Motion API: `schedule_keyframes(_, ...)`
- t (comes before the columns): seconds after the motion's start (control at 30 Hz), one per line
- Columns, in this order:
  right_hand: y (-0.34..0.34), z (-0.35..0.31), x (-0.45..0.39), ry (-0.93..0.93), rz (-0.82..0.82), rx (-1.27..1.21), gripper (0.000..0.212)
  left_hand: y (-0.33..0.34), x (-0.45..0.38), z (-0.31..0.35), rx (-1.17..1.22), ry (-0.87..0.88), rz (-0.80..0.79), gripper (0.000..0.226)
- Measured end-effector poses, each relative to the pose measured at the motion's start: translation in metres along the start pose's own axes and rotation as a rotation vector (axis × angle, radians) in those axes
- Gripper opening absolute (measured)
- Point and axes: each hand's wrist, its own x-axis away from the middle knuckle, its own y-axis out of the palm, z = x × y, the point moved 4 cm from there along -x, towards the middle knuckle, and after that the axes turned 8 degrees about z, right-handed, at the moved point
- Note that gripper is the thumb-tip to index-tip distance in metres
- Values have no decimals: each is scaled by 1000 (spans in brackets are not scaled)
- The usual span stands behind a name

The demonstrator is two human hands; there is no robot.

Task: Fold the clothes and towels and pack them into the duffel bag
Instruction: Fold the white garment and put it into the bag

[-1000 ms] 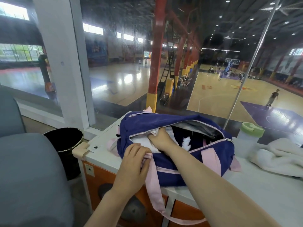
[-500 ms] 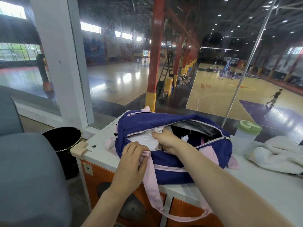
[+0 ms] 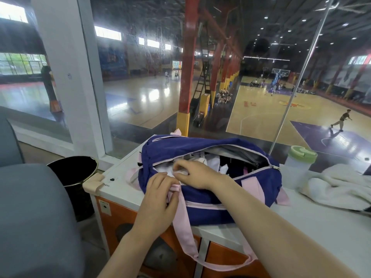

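Where the grey chair back fills the near left corner, the scene reads outward like this:

Grey chair: nearest, at the left edge, beside the table.
Left hand: fingers curled round the pink strap where it meets the bag's near rim, gripping it; the strap's loop hangs down over the table's front edge.
Right hand: reaching in over the near rim, fingers bent onto the white garment in the bag's left end; whether it pinches the cloth or only presses it I cannot tell, as the fingertips are blurred.
Duffel bag: navy with pink trim, lying on the white table near its left end; long axis runs left to right along the table, zip mouth open and facing up, dark clothing showing in its right half.
Black bin: on the floor, left of the table.
White towel: heaped on the table to the right of the bag, apart from it.
Green-lidded bottle: upright between bag and towel, just behind them.
Window: behind the table, looking down on basketball courts.
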Motion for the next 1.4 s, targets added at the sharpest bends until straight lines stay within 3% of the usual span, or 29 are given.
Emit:
schedule_keyframes(0.1, 10, -3, -19, -61, -127, 26, 50, -1, -1, 1, 23, -4, 0, 19)
schedule_keyframes(0.27, 31, 8, -26, -101, -197, 231, 57, 0, 1, -1, 6, -16, -11, 21)
schedule_keyframes(0.37, 27, 6, -21, -63, -182, 220, 56, 4, 2, -5, -44, -50, -45, 25)
schedule_keyframes(0.53, -1, -2, 0, 24, -13, 23, 42, -1, -5, 8, -111, -52, -85, 29)
schedule_keyframes(0.8, -48, -4, 72, 87, 159, 148, 45, -1, -13, 58, -171, -65, -164, 39)
schedule_keyframes(1.13, -95, 49, 201, 300, 349, 13, 43, 42, 1, 156, -117, 34, -285, 45)
schedule_keyframes(1.4, -129, 121, 330, 530, 454, 44, 51, 121, 33, 254, 37, 69, -388, 48)
